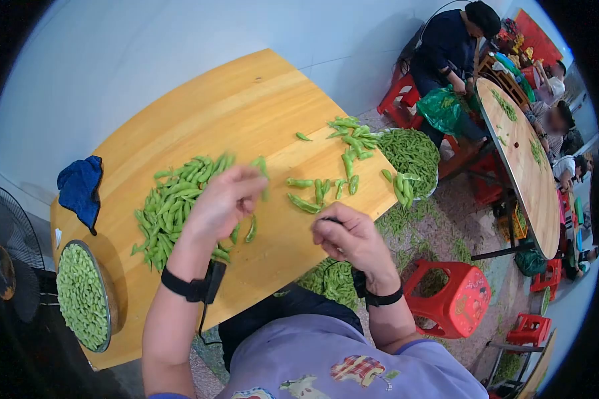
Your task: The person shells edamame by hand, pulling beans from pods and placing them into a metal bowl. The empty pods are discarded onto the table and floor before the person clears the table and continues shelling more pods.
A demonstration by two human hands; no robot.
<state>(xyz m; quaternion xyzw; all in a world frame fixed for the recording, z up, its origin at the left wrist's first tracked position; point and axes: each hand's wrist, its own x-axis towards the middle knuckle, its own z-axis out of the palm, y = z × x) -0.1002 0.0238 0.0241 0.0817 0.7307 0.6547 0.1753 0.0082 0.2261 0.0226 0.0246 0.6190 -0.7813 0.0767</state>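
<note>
My left hand (229, 199) is over the right side of a large pile of green bean pods (173, 209) on the wooden table (233, 100). Its fingers are curled and smeared by motion, with a blurred green pod (262, 174) beside them; whether they grip it is unclear. My right hand (356, 243) is closed above the table's near right edge. A small dark item (329, 220) shows at its fingers, too hidden to name. Just beyond it lie scattered pods (304, 203), with more pods (353, 139) toward the table's right end.
A metal bowl of shelled beans (83, 296) and a blue cloth (80, 189) are at the left, beside a fan (10, 253). Right are a heap of pods (409, 159) and a red stool (449, 299). People sit around another table (522, 166) farther off.
</note>
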